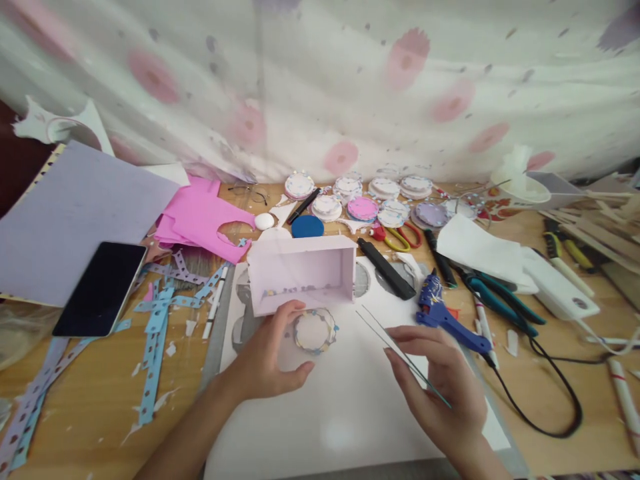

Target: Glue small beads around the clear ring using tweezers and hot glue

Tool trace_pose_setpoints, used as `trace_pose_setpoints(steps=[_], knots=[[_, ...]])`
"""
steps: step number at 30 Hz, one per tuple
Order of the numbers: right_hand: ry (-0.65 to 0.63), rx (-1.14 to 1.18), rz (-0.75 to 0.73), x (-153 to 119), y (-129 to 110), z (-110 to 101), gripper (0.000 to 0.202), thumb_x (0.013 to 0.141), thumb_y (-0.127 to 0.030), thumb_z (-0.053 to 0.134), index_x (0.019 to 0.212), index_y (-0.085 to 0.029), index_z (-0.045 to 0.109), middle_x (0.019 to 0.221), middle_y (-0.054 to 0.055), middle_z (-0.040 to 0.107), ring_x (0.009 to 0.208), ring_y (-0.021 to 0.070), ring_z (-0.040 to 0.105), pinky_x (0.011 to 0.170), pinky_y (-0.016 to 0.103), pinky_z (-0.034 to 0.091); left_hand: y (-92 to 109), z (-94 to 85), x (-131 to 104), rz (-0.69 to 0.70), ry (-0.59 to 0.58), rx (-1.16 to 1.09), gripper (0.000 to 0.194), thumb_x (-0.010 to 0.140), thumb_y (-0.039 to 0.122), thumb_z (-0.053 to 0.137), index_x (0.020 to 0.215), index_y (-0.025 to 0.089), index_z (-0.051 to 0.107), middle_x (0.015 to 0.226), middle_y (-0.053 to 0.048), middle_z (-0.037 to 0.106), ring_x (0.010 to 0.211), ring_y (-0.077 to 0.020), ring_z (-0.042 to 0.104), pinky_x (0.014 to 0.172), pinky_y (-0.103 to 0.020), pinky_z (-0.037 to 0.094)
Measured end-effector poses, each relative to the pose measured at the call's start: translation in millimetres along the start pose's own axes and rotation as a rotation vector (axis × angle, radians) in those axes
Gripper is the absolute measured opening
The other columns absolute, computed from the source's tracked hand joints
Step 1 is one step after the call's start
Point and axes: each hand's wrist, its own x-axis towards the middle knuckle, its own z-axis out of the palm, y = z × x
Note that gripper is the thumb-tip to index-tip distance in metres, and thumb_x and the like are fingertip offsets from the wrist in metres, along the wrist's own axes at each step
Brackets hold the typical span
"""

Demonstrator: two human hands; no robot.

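Note:
My left hand [273, 360] is beside a small beaded ring [296, 333] on the white board [345, 407], its thumb and fingers spread apart. I cannot tell whether a fingertip touches the ring. In my right hand [440, 380] is a pair of thin tweezers [400, 353], pinched between thumb and fingers, with the two tips apart and pointing toward the ring. Just behind the ring stands an open pale box [305, 263], its hollow side facing me and several small beads lying along its inner floor.
Right of the board are a blue glue gun [440, 310], teal-handled pliers [505, 297] and a black cord. Several decorated round discs [363, 209] line the back. To the left lie a phone [101, 287], pink sheets [197, 217] and blue strips [156, 333].

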Motion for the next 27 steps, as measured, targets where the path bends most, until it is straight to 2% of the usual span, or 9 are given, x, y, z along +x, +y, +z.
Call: trace_pose_setpoints(steps=[3, 6, 11, 14, 20, 23, 27], knots=[[-0.018, 0.103, 0.045, -5, -7, 7, 0.033, 0.076, 0.004, 0.065, 0.092, -0.021, 0.051, 0.086, 0.006, 0.066, 0.081, 0.0200, 0.068, 0.065, 0.033, 0.056, 1, -0.3, 1, -0.012, -0.010, -0.024, 0.084, 0.072, 0.023, 0.071, 0.139, 0.026, 0.020, 0.142, -0.016, 0.045, 0.136, -0.0343, 0.044, 0.110, -0.052, 0.040], [-0.115, 0.146, 0.060, -16, -20, 18, 0.031, 0.079, 0.003, 0.061, 0.085, -0.023, 0.046, 0.083, 0.004, 0.067, 0.074, 0.0172, 0.068, 0.061, 0.030, 0.055, 2, -0.4, 1, 0.002, 0.002, -0.066, 0.088, 0.070, 0.022, 0.073, 0.140, 0.026, 0.019, 0.144, -0.017, 0.043, 0.138, -0.0335, 0.041, 0.112, -0.051, 0.037], [-0.245, 0.054, -0.102, -25, -32, 48, 0.029, 0.084, 0.002, 0.055, 0.082, -0.023, 0.041, 0.085, 0.004, 0.073, 0.057, 0.0125, 0.060, 0.056, 0.030, 0.048, 1, 0.6, 2, 0.048, 0.023, -0.140, 0.094, 0.066, 0.016, 0.073, 0.142, 0.024, 0.017, 0.147, -0.018, 0.043, 0.137, -0.0325, 0.043, 0.115, -0.050, 0.034], [-0.271, 0.039, -0.122, -18, -32, 61, 0.027, 0.087, -0.001, 0.054, 0.082, -0.023, 0.040, 0.082, 0.003, 0.073, 0.057, 0.0118, 0.062, 0.054, 0.028, 0.045, -2, 2.2, 2, 0.062, 0.013, -0.184, 0.098, 0.064, 0.014, 0.074, 0.143, 0.025, 0.017, 0.149, -0.017, 0.040, 0.136, -0.0334, 0.044, 0.114, -0.051, 0.035], [-0.258, 0.004, -0.238, -5, -39, 65, 0.026, 0.086, -0.001, 0.052, 0.082, -0.024, 0.041, 0.085, 0.004, 0.074, 0.055, 0.0118, 0.060, 0.052, 0.028, 0.043, -8, 4.9, 1, 0.031, 0.024, -0.214, 0.105, 0.062, 0.022, 0.082, 0.145, 0.026, 0.018, 0.150, -0.018, 0.040, 0.137, -0.0341, 0.042, 0.113, -0.052, 0.036], [-0.270, -0.034, -0.190, -10, -40, 67, 0.025, 0.086, -0.002, 0.053, 0.081, -0.024, 0.041, 0.084, 0.003, 0.074, 0.050, 0.0107, 0.059, 0.048, 0.026, 0.041, -6, 3.7, 2, 0.020, 0.016, -0.179, 0.104, 0.062, 0.025, 0.083, 0.144, 0.026, 0.019, 0.150, -0.017, 0.041, 0.138, -0.0343, 0.041, 0.113, -0.053, 0.036], [-0.223, -0.070, -0.025, -20, -33, 77, 0.022, 0.087, -0.007, 0.052, 0.078, -0.025, 0.042, 0.073, -0.001, 0.070, 0.049, 0.0113, 0.061, 0.047, 0.022, 0.043, -2, 1.6, 3, 0.006, 0.004, -0.121, 0.099, 0.064, 0.020, 0.077, 0.144, 0.028, 0.021, 0.148, -0.013, 0.044, 0.138, -0.0336, 0.041, 0.113, -0.053, 0.036]])
